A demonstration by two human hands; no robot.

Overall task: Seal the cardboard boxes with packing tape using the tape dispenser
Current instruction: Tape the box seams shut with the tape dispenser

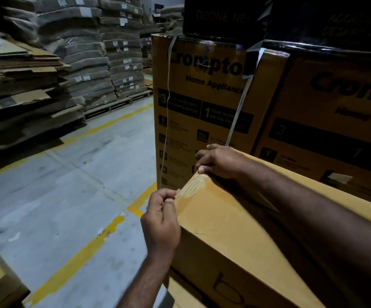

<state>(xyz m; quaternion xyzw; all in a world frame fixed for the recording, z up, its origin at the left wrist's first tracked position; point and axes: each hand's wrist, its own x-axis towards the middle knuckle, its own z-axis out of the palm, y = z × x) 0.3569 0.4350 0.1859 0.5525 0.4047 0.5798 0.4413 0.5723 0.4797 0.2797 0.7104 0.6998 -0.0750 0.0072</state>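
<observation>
1. In the head view, the box [235, 230] fills the lower right of the frame. It is plain brown cardboard with smooth faces and crisp straight edges. Its upper left corner sits near the centre of the frame.
2. A strip of glossy tape [193, 190], creased into fine wrinkles, lies over that corner. It runs from the top face down onto the left side.
3. Our left hand [160, 218] pinches the loose end of the tape between thumb and forefinger, just off the box's left edge. Its other fingers are curled in.
4. Our right hand [218, 161] grips the far top edge of the box at the corner, fingers curled over it. The thumb tip presses on the tape where it crosses the edge.
5. Room to move lies to the left, where a grey concrete floor [69, 174], scuffed and matt, spreads across the left half of the frame. Worn yellow lines [86, 247] cross it.
6. Straight behind the box, printed boxes [202, 96] stand close, walling off the upper right.
7. A flat white strap [238, 112] hangs slack down their front, ending behind our right hand.
8. In the upper left, flat cardboard [20, 74] is piled with ragged, uneven edges. Beside it, sagging film-wrapped bundles [104, 52] rest on wooden pallets [118, 105].
</observation>
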